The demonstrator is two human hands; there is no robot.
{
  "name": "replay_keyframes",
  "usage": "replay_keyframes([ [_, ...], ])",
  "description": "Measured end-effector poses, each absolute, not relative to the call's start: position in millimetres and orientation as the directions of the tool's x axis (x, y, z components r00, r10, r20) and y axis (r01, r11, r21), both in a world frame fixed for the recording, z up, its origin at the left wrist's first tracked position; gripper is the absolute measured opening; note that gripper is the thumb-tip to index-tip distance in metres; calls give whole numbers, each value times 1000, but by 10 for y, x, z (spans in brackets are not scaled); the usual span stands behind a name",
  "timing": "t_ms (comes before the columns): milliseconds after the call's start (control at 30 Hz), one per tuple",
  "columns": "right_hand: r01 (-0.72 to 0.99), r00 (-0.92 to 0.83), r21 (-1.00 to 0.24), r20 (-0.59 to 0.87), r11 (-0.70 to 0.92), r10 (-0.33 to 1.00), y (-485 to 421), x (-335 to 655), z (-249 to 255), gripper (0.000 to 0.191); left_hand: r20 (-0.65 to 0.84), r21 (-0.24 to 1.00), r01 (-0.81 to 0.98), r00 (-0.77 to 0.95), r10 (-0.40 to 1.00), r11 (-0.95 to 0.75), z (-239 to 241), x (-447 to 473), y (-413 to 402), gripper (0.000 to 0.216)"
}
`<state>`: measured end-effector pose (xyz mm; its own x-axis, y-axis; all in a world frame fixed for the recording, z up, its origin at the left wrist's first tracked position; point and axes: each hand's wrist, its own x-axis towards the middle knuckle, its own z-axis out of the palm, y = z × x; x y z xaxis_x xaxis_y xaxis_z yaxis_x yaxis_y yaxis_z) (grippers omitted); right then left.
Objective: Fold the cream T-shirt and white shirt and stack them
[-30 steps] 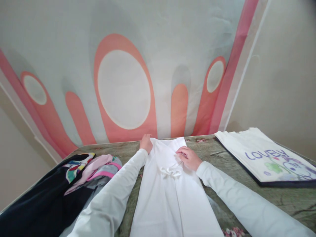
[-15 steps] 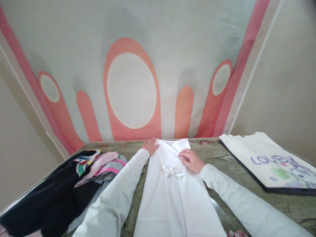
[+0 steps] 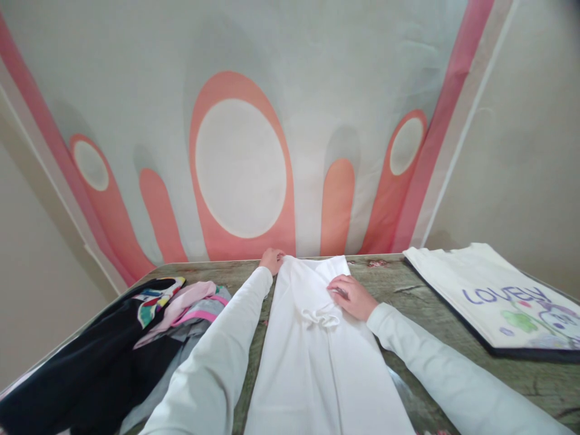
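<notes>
A long white garment (image 3: 308, 374) lies lengthwise on the table, narrowed to a strip, its far end near the back edge. A gathered, ruffled piece (image 3: 321, 316) of the same cloth lies across its upper part. My left hand (image 3: 272, 261) is at the garment's far left corner, fingers bent and closed on the edge. My right hand (image 3: 353, 296) rests on the upper right side, beside the ruffle, with curled fingers and thumb closed on the cloth. The fingertips of both hands are partly hidden.
A loose pile of black, pink and grey clothes (image 3: 113, 356) covers the table's left side. On the right lies a folded white top with "LOVELY" lettering (image 3: 498, 302), dark cloth under it. Behind the wood-patterned table (image 3: 399, 278) stands a wall with pink shapes (image 3: 242, 241).
My left hand has slid slightly outward and back to the garment's corner, its fingers drawing in from lying across the cloth. The far left part lies flatter and wider. My right hand stays nearly still.
</notes>
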<state>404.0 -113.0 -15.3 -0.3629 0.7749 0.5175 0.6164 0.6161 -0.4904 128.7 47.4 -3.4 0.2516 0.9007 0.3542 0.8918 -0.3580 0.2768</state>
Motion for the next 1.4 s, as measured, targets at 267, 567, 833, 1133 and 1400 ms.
replay_keyframes([
  [267,606,-362,-500,519,619,774,-1113,4050,-160,19,404,171,895,317,858,-411,1,1285,335,10],
  [567,613,-353,-503,515,609,781,-1120,4048,-159,19,369,52,866,447,815,-498,119,1293,226,8],
  [833,603,-350,-507,525,615,776,-1128,4043,-144,18,297,-8,832,531,793,-554,208,1341,240,19],
  [1133,617,-366,-487,517,618,774,-1119,4047,-143,18,298,-72,886,458,837,-459,212,1329,340,16],
  [1400,615,-361,-494,517,615,776,-1119,4047,-145,16,344,-84,938,343,874,-336,214,1381,289,18],
])
